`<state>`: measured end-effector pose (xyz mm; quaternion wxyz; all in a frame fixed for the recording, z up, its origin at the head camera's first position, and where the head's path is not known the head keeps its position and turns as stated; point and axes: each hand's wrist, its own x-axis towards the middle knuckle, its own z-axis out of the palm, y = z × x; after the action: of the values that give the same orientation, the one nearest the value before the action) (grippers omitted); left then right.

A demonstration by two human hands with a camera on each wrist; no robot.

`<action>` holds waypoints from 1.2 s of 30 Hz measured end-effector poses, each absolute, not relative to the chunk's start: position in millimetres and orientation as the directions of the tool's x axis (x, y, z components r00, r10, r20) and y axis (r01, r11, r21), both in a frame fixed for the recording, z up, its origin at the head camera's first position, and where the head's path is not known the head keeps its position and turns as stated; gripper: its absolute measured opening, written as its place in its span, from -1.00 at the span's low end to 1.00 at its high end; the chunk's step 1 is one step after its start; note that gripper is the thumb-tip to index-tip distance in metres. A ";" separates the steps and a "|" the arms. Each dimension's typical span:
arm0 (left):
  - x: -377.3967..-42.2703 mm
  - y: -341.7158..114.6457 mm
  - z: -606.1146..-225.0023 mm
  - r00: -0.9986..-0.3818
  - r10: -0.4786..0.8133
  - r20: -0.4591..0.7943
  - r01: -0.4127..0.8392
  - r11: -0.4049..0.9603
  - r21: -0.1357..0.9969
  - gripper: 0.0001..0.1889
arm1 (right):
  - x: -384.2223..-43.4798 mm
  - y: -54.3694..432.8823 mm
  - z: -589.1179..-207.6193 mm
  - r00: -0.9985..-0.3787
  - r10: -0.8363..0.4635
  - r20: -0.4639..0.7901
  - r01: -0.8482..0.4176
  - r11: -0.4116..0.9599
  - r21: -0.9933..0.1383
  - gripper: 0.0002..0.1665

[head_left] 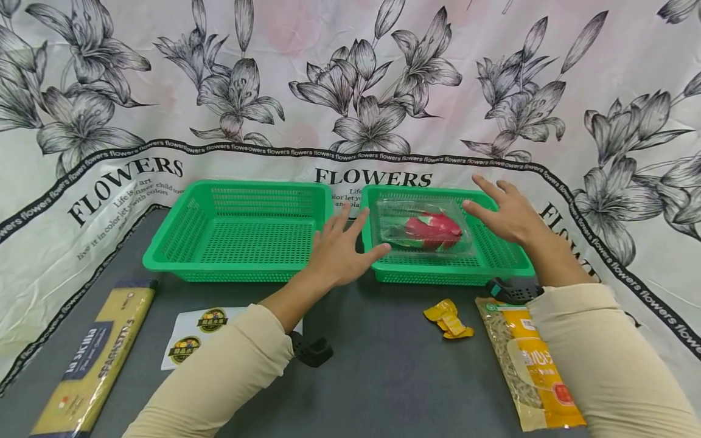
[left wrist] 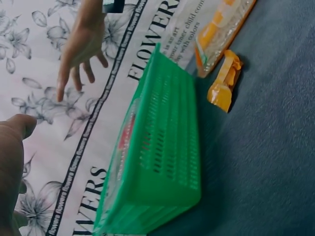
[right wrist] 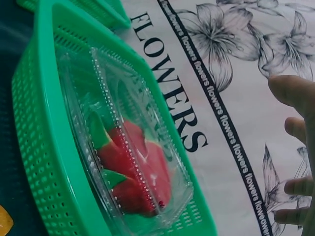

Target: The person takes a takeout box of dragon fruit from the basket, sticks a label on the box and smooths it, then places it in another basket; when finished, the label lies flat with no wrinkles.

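Note:
A clear plastic clamshell box [head_left: 391,224] lies in the right green basket [head_left: 438,274], with a red dragon fruit [head_left: 432,230] inside it. My left hand [head_left: 342,249] hovers at that basket's left side, fingers spread and holding nothing. Over the basket's right side, my right hand [head_left: 506,213] is raised with its fingers apart, also holding nothing. The right wrist view shows the dragon fruit [right wrist: 138,169] through the box's lid, apart from my right fingers [right wrist: 293,91]. In the left wrist view, the basket [left wrist: 167,123] stands below both hands.
Another green basket [head_left: 252,274] stands at the left. On the dark table lie a spaghetti pack [head_left: 98,359], a sticker sheet [head_left: 181,328], a small yellow packet [head_left: 449,319] and a yellow-and-clear bag [head_left: 526,365]. A flower-printed cloth [head_left: 306,134] hangs behind.

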<state>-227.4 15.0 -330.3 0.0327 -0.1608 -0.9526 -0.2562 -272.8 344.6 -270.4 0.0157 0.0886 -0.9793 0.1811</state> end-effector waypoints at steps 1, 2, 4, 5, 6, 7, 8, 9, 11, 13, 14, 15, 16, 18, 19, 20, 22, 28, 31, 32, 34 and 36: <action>-227.4 16.6 -332.1 -0.943 0.295 0.152 0.332 0.811 0.482 -0.11 | -273.5 345.7 -272.3 -0.984 -0.169 0.065 -0.181 0.915 -0.361 -0.07; -227.3 18.1 -333.8 -0.941 0.300 0.158 0.338 0.808 0.483 -0.12 | -274.1 346.7 -274.1 -0.983 -0.170 0.068 -0.183 0.910 -0.371 -0.08; -227.2 21.1 -337.0 -0.937 0.305 0.169 0.348 0.799 0.490 -0.13 | -275.0 348.9 -277.6 -0.982 -0.174 0.077 -0.191 0.897 -0.399 -0.09; -227.1 22.4 -338.3 -0.936 0.307 0.170 0.351 0.794 0.496 -0.13 | -275.7 350.2 -279.7 -0.981 -0.176 0.085 -0.195 0.890 -0.412 -0.09; -227.2 23.7 -340.0 -0.935 0.310 0.174 0.355 0.788 0.503 -0.13 | -276.1 351.5 -281.7 -0.980 -0.178 0.091 -0.200 0.883 -0.424 -0.10; -227.4 24.9 -341.5 -0.933 0.312 0.178 0.359 0.783 0.507 -0.13 | -276.7 352.8 -283.6 -0.979 -0.181 0.098 -0.206 0.878 -0.431 -0.11; -227.5 25.9 -343.0 -0.932 0.314 0.180 0.361 0.777 0.515 -0.13 | -277.4 354.2 -285.8 -0.977 -0.185 0.107 -0.213 0.873 -0.439 -0.12; -227.8 27.0 -344.7 -0.931 0.316 0.181 0.363 0.772 0.521 -0.14 | -278.1 355.8 -288.0 -0.975 -0.188 0.116 -0.221 0.867 -0.446 -0.13; -228.6 29.2 -348.3 -0.930 0.318 0.186 0.368 0.764 0.530 -0.14 | -279.2 358.5 -292.2 -0.971 -0.197 0.135 -0.238 0.855 -0.461 -0.15; -229.8 31.6 -352.0 -0.928 0.319 0.193 0.372 0.753 0.543 -0.15 | -280.9 360.9 -296.3 -0.965 -0.211 0.153 -0.259 0.841 -0.476 -0.17; -230.4 32.9 -353.7 -0.927 0.318 0.198 0.373 0.744 0.554 -0.16 | -281.4 362.0 -298.0 -0.963 -0.217 0.160 -0.268 0.833 -0.484 -0.18; -231.2 34.4 -355.5 -0.926 0.318 0.204 0.377 0.735 0.564 -0.16 | -281.9 362.8 -299.2 -0.961 -0.220 0.165 -0.274 0.825 -0.494 -0.18; -232.1 36.0 -357.2 -0.925 0.317 0.211 0.380 0.725 0.575 -0.17 | -282.3 363.6 -300.5 -0.960 -0.224 0.168 -0.279 0.818 -0.503 -0.19; -234.1 39.5 -361.0 -0.924 0.315 0.219 0.382 0.704 0.598 -0.18 | -283.3 365.3 -302.7 -0.957 -0.234 0.170 -0.289 0.803 -0.521 -0.20; -235.0 41.2 -362.8 -0.924 0.311 0.220 0.379 0.696 0.609 -0.18 | -283.9 366.1 -303.6 -0.955 -0.241 0.171 -0.295 0.792 -0.535 -0.21; -236.2 43.0 -364.7 -0.925 0.308 0.220 0.377 0.691 0.617 -0.18 | -284.5 366.8 -304.4 -0.954 -0.248 0.171 -0.301 0.780 -0.548 -0.21; -238.6 46.4 -368.7 -0.929 0.301 0.216 0.368 0.690 0.623 -0.19 | -286.0 368.4 -306.6 -0.952 -0.261 0.160 -0.305 0.759 -0.575 -0.22; -244.6 53.7 -380.8 -0.939 0.283 0.196 0.343 0.716 0.608 -0.18 | -292.0 373.0 -315.4 -0.957 -0.273 0.098 -0.271 0.722 -0.637 -0.25; -246.4 55.8 -386.3 -0.941 0.280 0.190 0.337 0.723 0.603 -0.18 | -296.0 375.0 -320.8 -0.960 -0.270 0.080 -0.253 0.705 -0.663 -0.25; -247.0 56.4 -388.2 -0.941 0.280 0.189 0.336 0.725 0.601 -0.18 | -297.3 375.4 -322.7 -0.961 -0.268 0.074 -0.247 0.699 -0.671 -0.25; -247.6 57.5 -391.4 -0.941 0.280 0.188 0.335 0.723 0.604 -0.19 | -299.6 376.2 -326.7 -0.964 -0.260 0.060 -0.229 0.689 -0.688 -0.25; -248.3 58.3 -394.5 -0.943 0.278 0.181 0.330 0.724 0.606 -0.19 | -301.2 376.4 -330.5 -0.968 -0.248 0.046 -0.209 0.684 -0.699 -0.24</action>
<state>-248.3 58.3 -394.5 0.0389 -0.1640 -0.9275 -0.3336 -301.2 376.4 -330.5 -0.0262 0.1246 -0.9171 0.3777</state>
